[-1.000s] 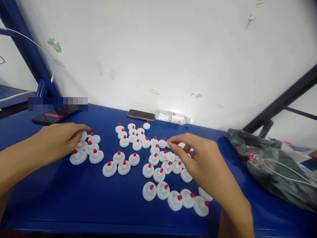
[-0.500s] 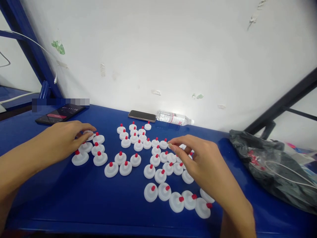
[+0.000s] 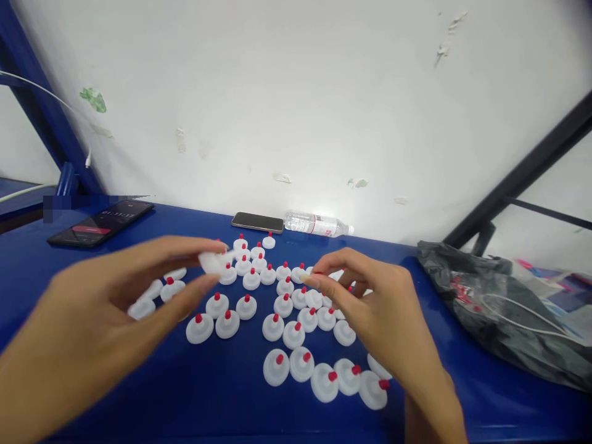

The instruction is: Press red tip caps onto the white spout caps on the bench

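Note:
My left hand (image 3: 139,290) is raised over the left side of the blue table, thumb and fingers closed around a white plastic spout cap (image 3: 210,263). No red tip shows on that cap; part of it lies behind the fingers. My right hand (image 3: 370,290) hovers above the right-hand group, thumb and index finger pinched together. A sliver of a small red tip (image 3: 318,275) shows between those fingertips. Several white spout caps with red tips (image 3: 227,324) stand in loose groups on the table. Some in the right group (image 3: 345,332) are partly hidden behind my right hand.
A phone with a lit timer (image 3: 102,223) lies at the back left. By the wall are a second phone (image 3: 258,222) and a clear plastic bottle (image 3: 317,224) on its side. A black plastic bag (image 3: 499,308) holding small red pieces lies at the right.
My left hand has lifted a white spout cap from the left group and moved right with it, towards my right hand. The right hand stays nearly in place, still pinched.

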### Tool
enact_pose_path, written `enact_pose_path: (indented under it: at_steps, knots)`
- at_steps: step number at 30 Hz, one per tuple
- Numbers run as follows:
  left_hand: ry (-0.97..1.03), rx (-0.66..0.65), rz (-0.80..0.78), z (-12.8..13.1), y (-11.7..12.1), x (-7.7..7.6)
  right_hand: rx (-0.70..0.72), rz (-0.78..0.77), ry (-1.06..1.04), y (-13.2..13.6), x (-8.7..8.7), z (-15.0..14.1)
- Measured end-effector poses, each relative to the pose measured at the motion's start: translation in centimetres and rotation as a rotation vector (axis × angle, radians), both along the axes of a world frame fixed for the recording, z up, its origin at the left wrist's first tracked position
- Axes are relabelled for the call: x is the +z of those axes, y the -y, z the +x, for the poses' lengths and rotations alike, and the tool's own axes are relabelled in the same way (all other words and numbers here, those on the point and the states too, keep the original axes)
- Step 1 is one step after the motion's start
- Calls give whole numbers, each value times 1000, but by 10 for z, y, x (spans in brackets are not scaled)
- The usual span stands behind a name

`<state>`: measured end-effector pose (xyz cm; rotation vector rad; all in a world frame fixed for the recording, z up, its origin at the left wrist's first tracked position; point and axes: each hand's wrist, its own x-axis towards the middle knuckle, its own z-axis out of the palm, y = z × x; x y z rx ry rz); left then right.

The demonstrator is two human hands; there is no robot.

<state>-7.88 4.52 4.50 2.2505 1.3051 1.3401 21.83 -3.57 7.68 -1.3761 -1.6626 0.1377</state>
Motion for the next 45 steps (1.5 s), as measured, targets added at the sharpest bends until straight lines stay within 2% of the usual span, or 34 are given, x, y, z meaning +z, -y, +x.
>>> enact_pose_path:
  at_steps: [2, 6, 11, 13, 16, 21, 28, 31, 35, 38, 42, 45]
  knots:
    - [40, -127, 96, 20, 19, -7, 41, 15, -86, 2, 2, -4]
    - [41, -248, 181, 43, 39, -15, 132, 20, -179, 5, 4, -13]
    - [35, -293, 192, 43, 44, -18, 208, -12, -185, 6, 4, -19]
    - [58, -304, 175, 42, 44, -18, 197, -15, -191, 5, 5, -20]
    - [97, -255, 154, 43, 42, -19, 167, -1, -214, 6, 5, -19]
    - [74, -275, 167, 43, 41, -17, 208, -24, -282, 8, 6, -21]
    - [235, -256, 82, 49, 49, -21, 241, -149, -443, 8, 7, -23]
    - [345, -284, 5, 55, 48, -14, 252, -205, -502, 8, 8, -23]
    - [374, -374, -114, 59, 45, -4, 262, -275, -552, 7, 7, -23]
    - [386, -357, -84, 59, 44, -6, 245, -266, -445, 6, 4, -22]
    - [347, -339, 10, 56, 41, -13, 275, -217, -103, 6, 1, -21]
    - [249, -323, 116, 51, 39, -17, 319, -162, -43, 9, 0, -19]
